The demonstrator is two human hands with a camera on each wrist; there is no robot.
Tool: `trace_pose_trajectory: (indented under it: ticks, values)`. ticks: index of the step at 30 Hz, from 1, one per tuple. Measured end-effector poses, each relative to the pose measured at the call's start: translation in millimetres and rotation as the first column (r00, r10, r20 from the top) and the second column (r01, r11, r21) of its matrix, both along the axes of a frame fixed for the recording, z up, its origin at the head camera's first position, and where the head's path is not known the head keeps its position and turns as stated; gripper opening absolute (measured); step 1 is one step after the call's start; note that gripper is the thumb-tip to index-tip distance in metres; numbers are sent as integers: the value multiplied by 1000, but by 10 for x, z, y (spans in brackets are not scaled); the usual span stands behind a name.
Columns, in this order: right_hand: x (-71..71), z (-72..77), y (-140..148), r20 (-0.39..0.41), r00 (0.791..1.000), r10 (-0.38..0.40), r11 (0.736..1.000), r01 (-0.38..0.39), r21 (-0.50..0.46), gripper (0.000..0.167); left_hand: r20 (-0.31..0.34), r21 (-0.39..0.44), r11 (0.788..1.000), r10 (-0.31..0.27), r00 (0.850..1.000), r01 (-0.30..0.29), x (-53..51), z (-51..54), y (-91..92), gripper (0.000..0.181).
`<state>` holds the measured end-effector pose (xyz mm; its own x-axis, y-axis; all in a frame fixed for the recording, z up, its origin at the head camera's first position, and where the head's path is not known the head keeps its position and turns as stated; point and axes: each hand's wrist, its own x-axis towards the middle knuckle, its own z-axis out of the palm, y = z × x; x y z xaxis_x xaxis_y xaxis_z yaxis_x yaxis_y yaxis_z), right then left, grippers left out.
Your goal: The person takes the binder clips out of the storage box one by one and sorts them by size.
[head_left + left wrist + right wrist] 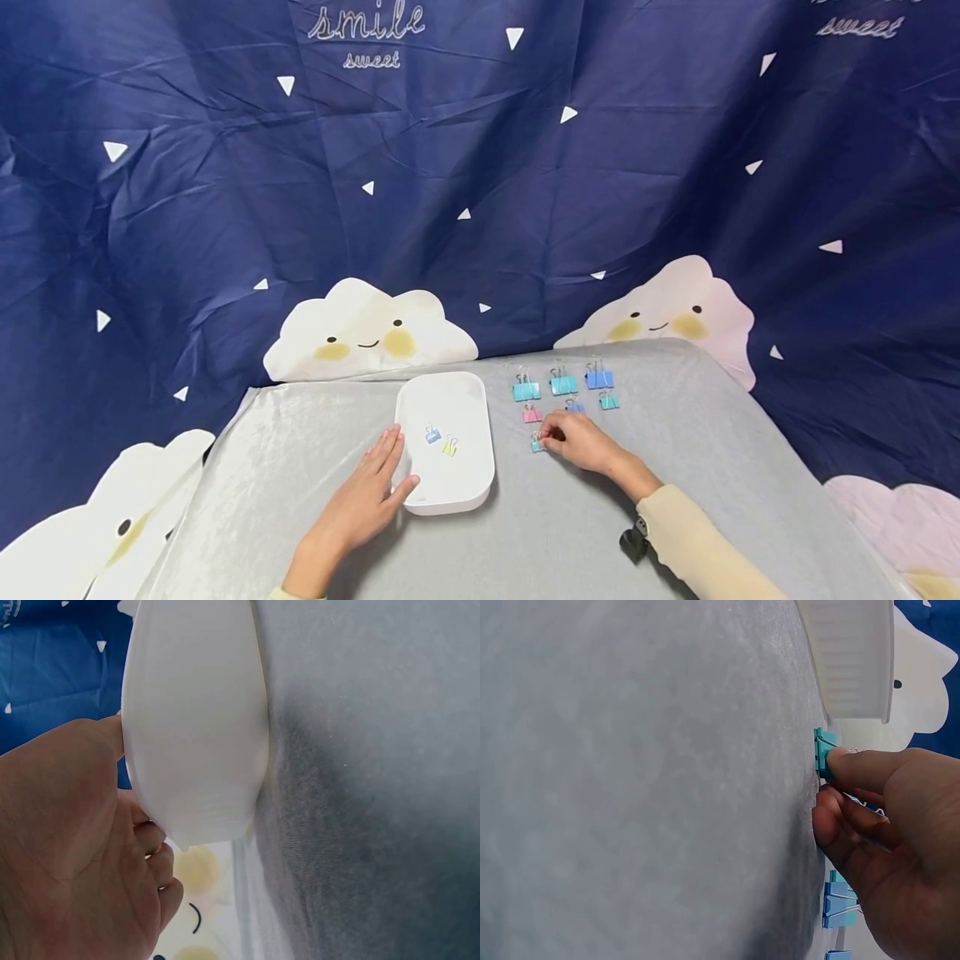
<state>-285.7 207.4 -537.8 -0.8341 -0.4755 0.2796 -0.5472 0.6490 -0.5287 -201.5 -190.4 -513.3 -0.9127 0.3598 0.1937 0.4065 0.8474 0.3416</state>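
Observation:
My right hand [588, 443] pinches a small teal binder clip [823, 754] between thumb and fingers. In the head view that clip [537, 442] is at the front of a group of binder clips, right of a white tray [453, 500]. My left hand [363, 500] rests against the tray's left side, fingers straight and thumb near its front corner. The left wrist view has the thumb and fingertips of the left hand [82, 847] at the tray's rim. Inside the tray lie a small blue binder clip [432, 434] and a yellow one [449, 447].
Behind my right hand are two larger teal clips [527, 390], a large blue clip [599, 379], a pink clip [532, 413], a partly hidden small blue clip [574, 406] and a small green-teal clip [609, 402]. A grey cloth [525, 550] covers the table; a navy curtain [420, 233] hangs behind.

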Motion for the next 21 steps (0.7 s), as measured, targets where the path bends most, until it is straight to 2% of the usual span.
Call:
trace_pose_trajectory:
  ticks: [21]
  values:
    - [-26, -15, 40, 67, 998, -10, 1000, 11, -7, 7, 4, -6, 1000, -5, 1000, 5, -11, 1, -1, 77]
